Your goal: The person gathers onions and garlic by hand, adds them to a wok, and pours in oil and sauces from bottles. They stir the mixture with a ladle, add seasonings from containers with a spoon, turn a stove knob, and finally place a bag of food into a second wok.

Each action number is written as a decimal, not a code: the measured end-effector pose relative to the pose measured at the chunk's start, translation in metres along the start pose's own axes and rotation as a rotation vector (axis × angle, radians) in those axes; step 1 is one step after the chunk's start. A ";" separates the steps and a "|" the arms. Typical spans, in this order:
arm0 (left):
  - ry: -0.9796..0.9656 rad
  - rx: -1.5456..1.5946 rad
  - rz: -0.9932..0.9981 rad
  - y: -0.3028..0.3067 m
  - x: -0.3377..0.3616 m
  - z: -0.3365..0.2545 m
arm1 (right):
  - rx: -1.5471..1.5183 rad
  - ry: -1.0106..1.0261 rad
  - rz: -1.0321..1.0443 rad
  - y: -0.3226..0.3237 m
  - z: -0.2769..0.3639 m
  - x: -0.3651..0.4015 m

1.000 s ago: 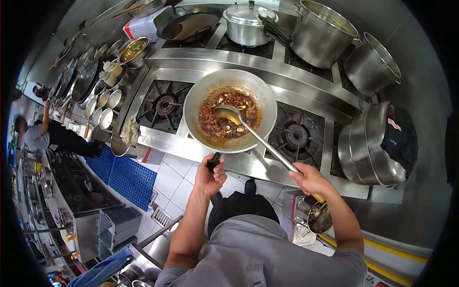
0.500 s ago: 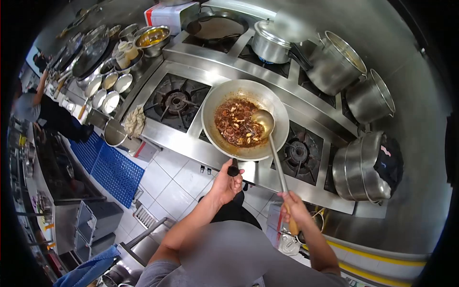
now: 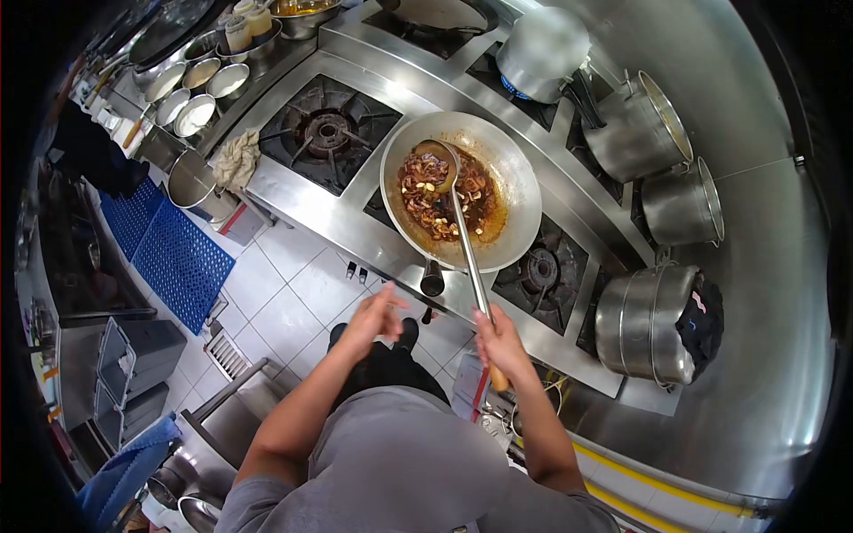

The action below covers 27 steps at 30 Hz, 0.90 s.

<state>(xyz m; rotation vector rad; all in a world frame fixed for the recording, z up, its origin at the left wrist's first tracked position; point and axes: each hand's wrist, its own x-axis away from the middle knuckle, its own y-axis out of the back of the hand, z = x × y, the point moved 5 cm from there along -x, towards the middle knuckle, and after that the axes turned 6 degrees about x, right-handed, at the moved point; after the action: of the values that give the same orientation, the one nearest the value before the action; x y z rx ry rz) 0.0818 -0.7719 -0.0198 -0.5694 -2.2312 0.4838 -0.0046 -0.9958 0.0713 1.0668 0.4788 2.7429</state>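
Observation:
A wide metal wok (image 3: 517, 213) sits on the stove, its short dark handle (image 3: 432, 279) pointing toward me. Dark brown saucy food (image 3: 471, 197) with pale bits fills its middle. My right hand (image 3: 499, 342) is wrapped round the long handle of a ladle (image 3: 468, 246). The ladle's bowl lies in the food at the wok's far left part. My left hand (image 3: 377, 318) is apart from the wok, in the air just left of and below its handle. Its fingers are spread and it holds nothing.
Bare burners (image 3: 327, 131) flank the wok. Behind stand a lidded pot (image 3: 540, 67) over a blue flame and tall steel pots (image 3: 638, 133). A bundled cloth (image 3: 236, 162) lies at the stove's left edge near seasoning bowls (image 3: 195, 115). Another person (image 3: 93, 151) stands far left.
My left hand has let go of the wok handle and moved left. My right hand has shifted the ladle's bowl from the wok's right side to its upper left.

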 end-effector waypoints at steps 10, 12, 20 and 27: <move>0.495 -1.055 -0.626 0.372 0.132 0.307 | 0.426 0.156 -0.227 0.100 -0.041 0.016; 0.661 -1.168 -0.444 0.371 0.163 0.327 | 0.240 0.059 -0.192 0.088 -0.021 -0.005; 0.164 -0.542 -0.574 0.311 0.095 0.276 | -0.061 -0.027 0.185 0.076 -0.022 0.001; -0.039 -0.481 -0.618 0.218 0.036 0.149 | 0.328 0.066 -0.113 0.115 -0.013 0.024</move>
<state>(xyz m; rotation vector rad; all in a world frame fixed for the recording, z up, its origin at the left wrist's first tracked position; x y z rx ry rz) 0.0002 -0.5962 -0.2027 -0.0761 -2.4117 -0.3675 -0.0343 -1.1002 0.1177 0.9804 0.9936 2.6645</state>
